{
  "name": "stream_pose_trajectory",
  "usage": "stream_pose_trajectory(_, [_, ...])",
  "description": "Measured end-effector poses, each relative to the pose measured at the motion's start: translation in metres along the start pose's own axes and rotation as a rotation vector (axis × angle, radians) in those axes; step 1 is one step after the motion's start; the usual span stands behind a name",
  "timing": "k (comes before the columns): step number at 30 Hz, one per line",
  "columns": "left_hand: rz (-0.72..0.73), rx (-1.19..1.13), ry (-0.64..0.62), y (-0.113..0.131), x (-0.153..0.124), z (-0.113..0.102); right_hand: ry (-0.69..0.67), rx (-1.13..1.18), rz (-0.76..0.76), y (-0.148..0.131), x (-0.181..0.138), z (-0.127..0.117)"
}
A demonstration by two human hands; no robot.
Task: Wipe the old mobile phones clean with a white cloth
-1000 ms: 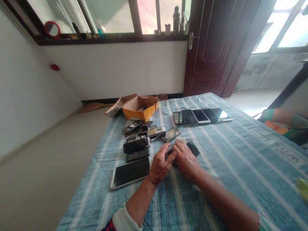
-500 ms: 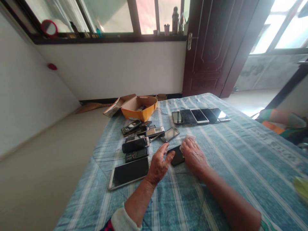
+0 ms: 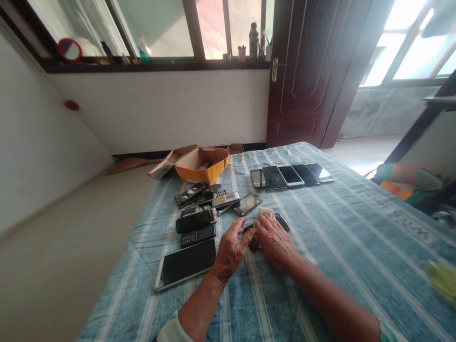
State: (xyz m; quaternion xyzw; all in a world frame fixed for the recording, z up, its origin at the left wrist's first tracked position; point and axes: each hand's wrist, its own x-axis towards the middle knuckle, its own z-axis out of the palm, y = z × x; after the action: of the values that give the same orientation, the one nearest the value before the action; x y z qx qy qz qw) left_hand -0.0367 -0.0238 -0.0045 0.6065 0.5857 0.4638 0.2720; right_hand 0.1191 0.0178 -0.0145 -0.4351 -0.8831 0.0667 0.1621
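Head view: cleaning of handsets at a table (image 3: 356, 228) covered with a blue striped cloth. The right hand (image 3: 274, 242) is lying palm-down with its fingers bunched on a white cloth (image 3: 265, 212), pressing it onto a black phone (image 3: 283, 222) that is resting flat near the middle of the table. The left hand (image 3: 230, 249) is loosely open, thumb and fingertips bracing the phone's near end.

Beyond the hands, five smartphones (image 3: 291, 175) are lying side by side in a tidy row, which probably means they have been dealt with. To the left, a jumble of keypad phones (image 3: 204, 204), a lone touchscreen phone (image 3: 248, 203) and a large smartphone (image 3: 187, 263) are lying unsorted beside an open orange box (image 3: 203, 166). By this layout the work is judged to be under halfway through, with one handset in hand and the jumble outstanding.
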Motion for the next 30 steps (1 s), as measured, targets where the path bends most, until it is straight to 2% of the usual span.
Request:
stream_pose_trajectory(4, [0.004,0.021,-0.006,-0.005,0.000,0.002,0.009,-0.056,0.130,0.015,0.001,-0.001])
stream_pose_trajectory(6, [0.013,0.033,-0.006,-0.006,0.000,0.002,0.019,-0.078,0.144,0.016,0.000,-0.001])
stream_pose_trajectory(11, [0.014,0.039,-0.013,-0.003,-0.001,0.003,0.044,-0.074,0.014,0.004,-0.004,0.001])
stream_pose_trajectory(17, [0.026,0.022,0.002,-0.002,-0.002,0.003,0.154,0.055,-0.155,-0.003,-0.006,0.009])
stream_pose_trajectory(30, [0.075,0.046,-0.006,0.006,-0.001,0.000,0.246,0.180,-0.200,-0.009,-0.007,0.009])
